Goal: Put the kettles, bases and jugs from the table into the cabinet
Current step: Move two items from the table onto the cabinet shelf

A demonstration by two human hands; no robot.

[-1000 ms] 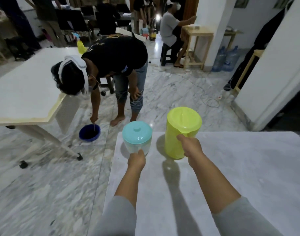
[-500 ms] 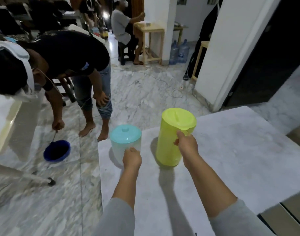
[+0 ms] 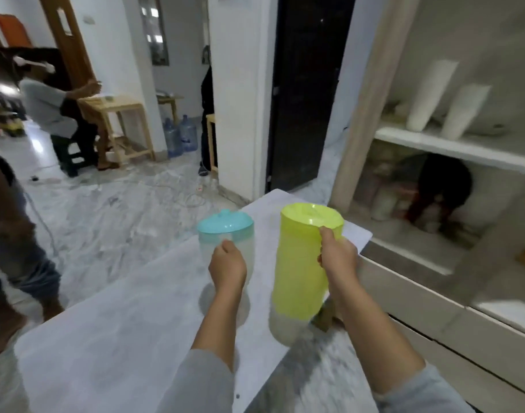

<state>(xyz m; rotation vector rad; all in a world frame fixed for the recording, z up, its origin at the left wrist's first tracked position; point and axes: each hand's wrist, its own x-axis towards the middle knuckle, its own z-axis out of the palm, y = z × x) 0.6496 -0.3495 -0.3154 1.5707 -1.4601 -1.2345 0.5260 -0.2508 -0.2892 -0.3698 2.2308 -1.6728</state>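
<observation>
My left hand (image 3: 227, 265) grips the handle of a clear jug with a teal lid (image 3: 225, 231), held above the white table (image 3: 121, 338). My right hand (image 3: 337, 257) grips the handle of a tall yellow-green jug (image 3: 303, 263), lifted off the table near its right edge. Both jugs are upright and cast shadows on the tabletop. The open cabinet (image 3: 452, 150) stands to the right, its white shelves at about the jugs' height.
Two white cones (image 3: 428, 96) stand on the cabinet's upper shelf, and dark and pale items (image 3: 443, 186) fill the shelf below. A person's legs (image 3: 13, 234) are at the left. Another person sits at a wooden table (image 3: 118, 126) behind. A dark doorway (image 3: 306, 90) lies ahead.
My view has swung right, bringing the cabinet into sight. Both jugs have risen off the table and moved toward its right edge. The bending person has slid out to the left.
</observation>
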